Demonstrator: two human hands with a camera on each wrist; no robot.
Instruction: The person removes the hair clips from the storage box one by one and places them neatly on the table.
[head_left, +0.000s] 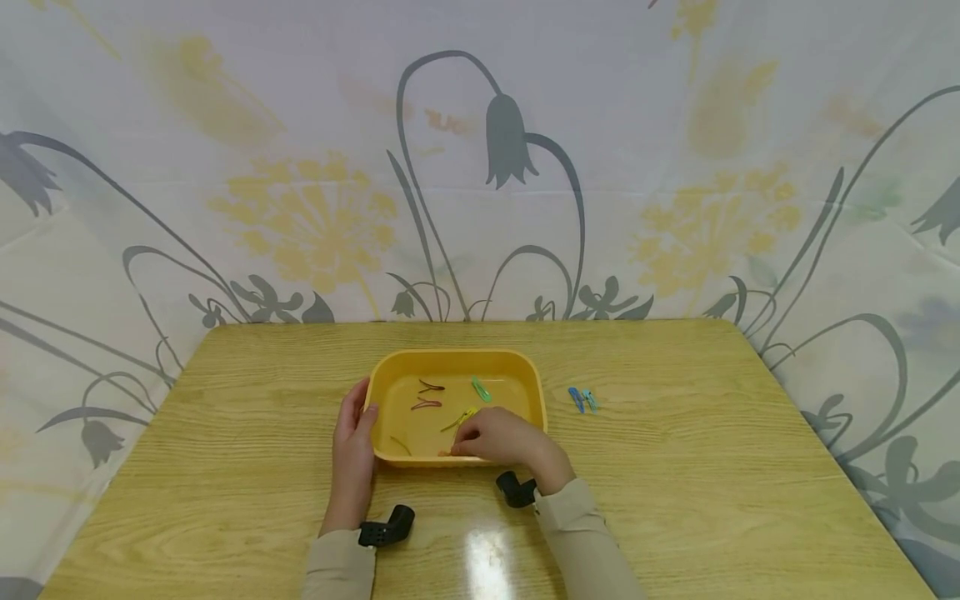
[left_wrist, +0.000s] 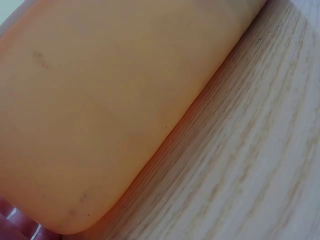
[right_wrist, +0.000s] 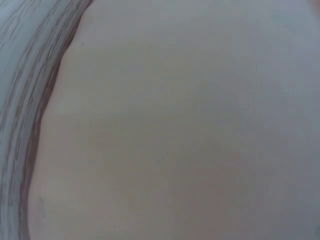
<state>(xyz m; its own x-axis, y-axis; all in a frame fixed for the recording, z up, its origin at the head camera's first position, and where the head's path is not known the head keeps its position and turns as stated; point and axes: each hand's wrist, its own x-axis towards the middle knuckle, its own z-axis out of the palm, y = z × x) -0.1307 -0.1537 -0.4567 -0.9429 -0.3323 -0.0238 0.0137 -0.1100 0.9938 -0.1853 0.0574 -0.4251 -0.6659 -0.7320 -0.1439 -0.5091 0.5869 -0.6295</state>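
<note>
A yellow plastic tray [head_left: 457, 360] lies on the table with several hair clips in it. My left hand [head_left: 352, 446] holds the tray's left side, thumb at the rim; the left wrist view has the tray's outer wall [left_wrist: 115, 110] and fingertips [left_wrist: 20, 225] at its corner. My right hand [head_left: 504, 437] reaches over the near rim and pinches an orange hair clip [head_left: 444, 453], mostly hidden by the fingers. Around it lie a yellow hair clip [head_left: 459, 419], a green one [head_left: 481, 389] and two reddish-brown ones [head_left: 427, 403]. A blurred pale surface fills most of the right wrist view.
Right of the tray, a dark blue hair clip [head_left: 576, 399] and a light blue one [head_left: 590, 401] lie on the wooden table [head_left: 712, 467]. A thin yellowish clip [head_left: 401, 445] is in the tray's near-left corner. A flowered cloth [head_left: 315, 108] hangs behind the table.
</note>
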